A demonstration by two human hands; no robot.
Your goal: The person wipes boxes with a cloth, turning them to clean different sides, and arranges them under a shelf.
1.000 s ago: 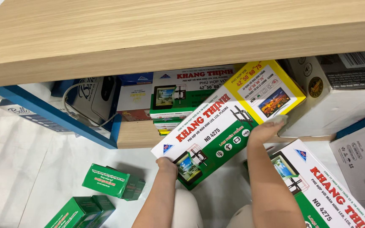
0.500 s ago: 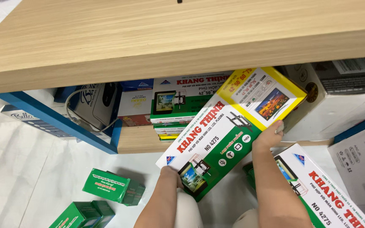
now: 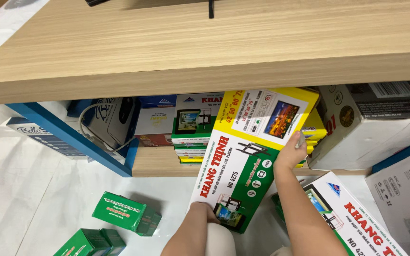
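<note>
low wooden tabletop [image 3: 205,52] overhead, stacked boxes [image 3: 193,137] filling the shelf behind, open floor [image 3: 39,189] left, small green cartons [image 3: 126,213] scattered

Long white-green-yellow box [image 3: 243,161] tilted under table edge, both hands on it. Same-type stack [image 3: 193,128] on shelf behind. Matching box [image 3: 357,220] on floor right. Small green boxes [image 3: 126,213] on floor left. White carton [image 3: 371,128] on shelf right.

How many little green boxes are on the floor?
3, though more may be hidden. One green box lies alone on the white floor. Two more sit side by side at the bottom edge, one partly cut off, the other right of it.
</note>
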